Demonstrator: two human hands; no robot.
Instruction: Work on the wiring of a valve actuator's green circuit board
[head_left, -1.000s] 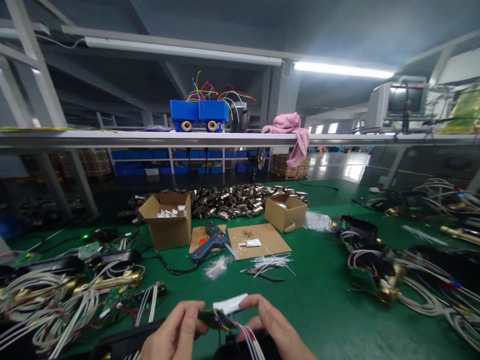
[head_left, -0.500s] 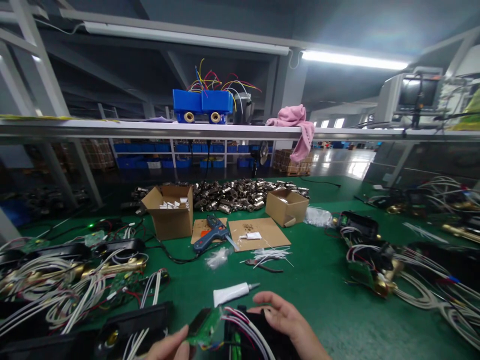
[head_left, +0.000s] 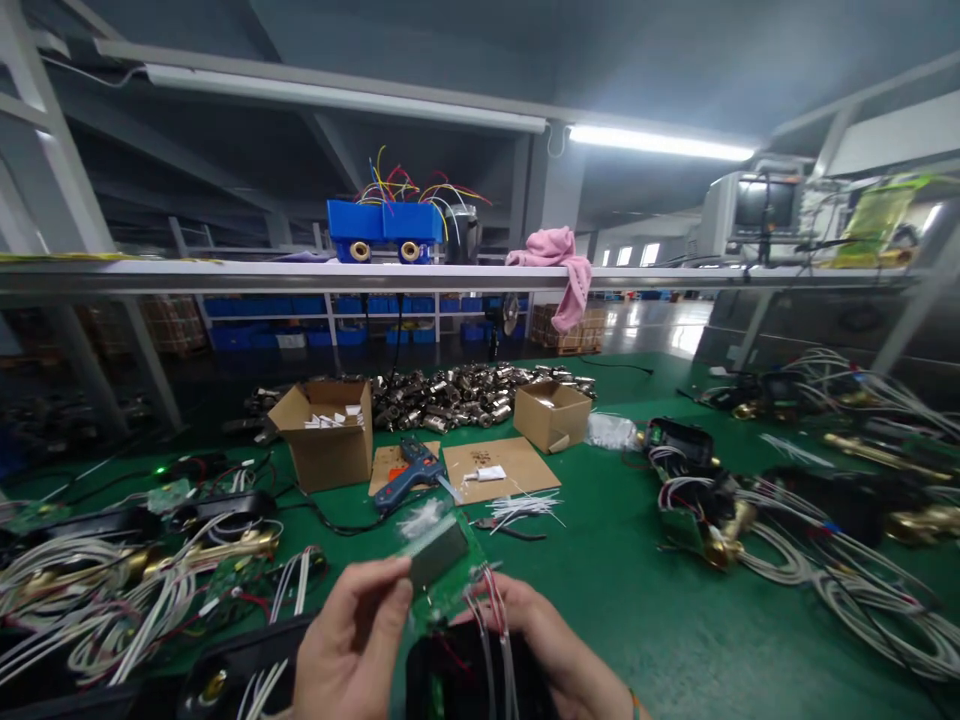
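The green circuit board point(head_left: 441, 560) with its grey display window is held up just above the workbench, tilted, pinched at its near-left edge between the thumb and fingers of the left hand point(head_left: 352, 640), which are closed firmly on it. Going from the largest thing down: the green workbench point(head_left: 622, 600) spreads out beyond the grip on all sides; left of the grip lie heaps of white wire harnesses with brass fittings point(head_left: 112, 580), and well to the right of it more black housings with wire bundles point(head_left: 720, 510). Directly under the grip sits a black housing point(head_left: 465, 680), and the right hand point(head_left: 547, 650) rests on it just right of the board, fingers curled over the white and red leads point(head_left: 491, 625) that run from the board down into the housing; whether those fingers pinch the leads or only lie on them I cannot tell. Beyond the grip stand an open cardboard box point(head_left: 324, 440), a smaller box point(head_left: 553, 412) and a pile of metal fittings point(head_left: 457, 392); nearer, a blue glue gun point(head_left: 409, 475) lies on a cardboard sheet point(head_left: 499, 468), with loose white cable ties point(head_left: 525, 505) just past the board. To handle this well, I judge the board should stay gripped by its edges, clear of the display face, and be lowered squarely while the right hand guides the leads aside so none is trapped or strained at the solder joints.
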